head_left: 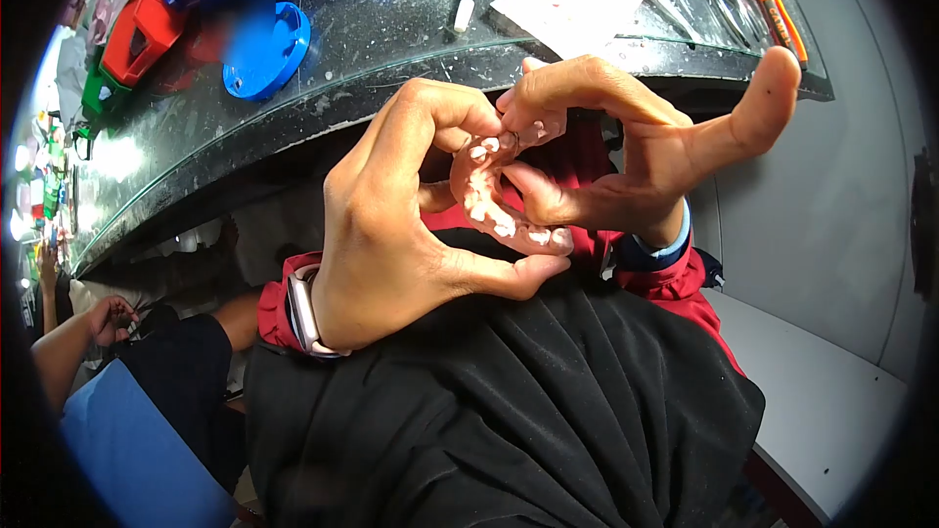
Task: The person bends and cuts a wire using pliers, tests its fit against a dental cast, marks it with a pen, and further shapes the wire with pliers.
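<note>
- the pink toothed arch [479, 198] sits between the two hands, above the lap and just off the near edge of the table; its tooth side faces up, probably so that the teeth can be seen closely
- the left hand [377, 205] spans the outside of the arch, index finger at the upper end and thumb along the lower end; it seems to serve as the cradle, its fingers [421, 103] curved wide yet closed onto the piece
- the right hand [636, 152] pinches near the upper end, its thumb within the curve and its bent index finger above; one finger sticks out sideways, likely to stay clear; exact contact at the fingertips is partly hidden
- the black cloth [469, 391] covers the lap beneath both hands
- beyond, the table [391, 29] bears a blue round lid [266, 51], a white sheet [562, 10] and an orange cutter [780, 20], all apart from the hands, which presumably leaves them room
- at far left, another person's hand [112, 318] hangs well apart
</note>
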Tool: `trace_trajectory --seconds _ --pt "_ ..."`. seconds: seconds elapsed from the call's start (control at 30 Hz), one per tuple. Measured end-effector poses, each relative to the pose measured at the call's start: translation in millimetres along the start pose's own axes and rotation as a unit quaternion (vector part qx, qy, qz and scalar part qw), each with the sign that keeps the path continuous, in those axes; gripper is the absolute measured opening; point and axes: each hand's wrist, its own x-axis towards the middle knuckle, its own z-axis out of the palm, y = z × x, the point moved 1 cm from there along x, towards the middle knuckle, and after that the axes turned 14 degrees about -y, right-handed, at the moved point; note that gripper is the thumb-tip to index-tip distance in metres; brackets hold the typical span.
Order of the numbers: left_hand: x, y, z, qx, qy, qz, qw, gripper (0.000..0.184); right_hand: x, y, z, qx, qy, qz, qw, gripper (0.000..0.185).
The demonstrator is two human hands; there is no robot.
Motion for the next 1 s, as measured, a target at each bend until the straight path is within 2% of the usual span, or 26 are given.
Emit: trace_trajectory --seconds 0.2,0.3,0.33,0.4,0.47,0.57,0.63,0.67,0.73,0.77,0.8,0.83,1.0 --pt "0.9 -0.5 4.2 -0.056 0.051 0.016 0.997 0.076 6.0 1.4 -1.9 -0.014 0.014 -0.017 1.000 0.131" --pt "2.7 -5.1 -3.1 -0.001 0.058 0.017 0.998 0.075 13.4 0.8 -13.8 -0.078 -0.001 -0.055 0.995 0.128" --pt "7.8 -4.8 -10.1 0.029 0.089 0.033 0.995 0.067 15.8 2.2 -18.2 -0.105 -0.008 -0.077 0.991 0.125" --pt "24.5 -16.5 -21.3 0.132 0.163 0.073 0.975 0.063 17.5 8.9 -21.9 -0.144 -0.014 -0.124 0.982 0.115" --pt "39.4 -25.9 -35.3 0.194 0.201 0.021 0.960 0.058 16.9 12.0 -21.6 -0.165 -0.009 -0.146 0.975 0.106" --pt "55.5 -42.2 -46.8 0.230 0.170 -0.078 0.955 0.057 14.6 10.1 -22.7 -0.172 -0.019 -0.119 0.978 0.090" --pt "58.4 -49.2 -45.8 0.301 0.175 -0.015 0.937 0.055 13.0 6.6 -23.5 -0.176 -0.032 -0.087 0.980 0.079" --pt "59.9 -49.1 -45.4 0.335 0.176 0.017 0.926 0.054 13.5 2.7 -25.1 -0.193 -0.054 -0.071 0.977 0.086" --pt "53.9 -34.1 -39.8 0.329 0.185 0.108 0.920 0.032 14.6 -5.1 -28.4 -0.227 -0.099 -0.041 0.968 0.102" --pt "46.4 -24.5 -39.7 0.379 0.152 0.147 0.901 0.028 7.8 3.6 -23.8 -0.179 -0.060 -0.057 0.980 0.095" --pt "38.5 -16.9 -39.7 0.428 0.118 0.184 0.877 0.026 3.7 4.8 -23.4 -0.158 -0.056 -0.059 0.984 0.095" --pt "35.0 -10.8 -37.0 0.392 0.086 0.228 0.887 0.023 2.5 4.2 -22.4 -0.137 -0.052 -0.060 0.987 0.096" --pt "21.1 5.2 -25.8 0.373 -0.041 0.203 0.904 0.015 -4.7 -4.3 -21.4 -0.086 -0.102 -0.024 0.991 0.095"
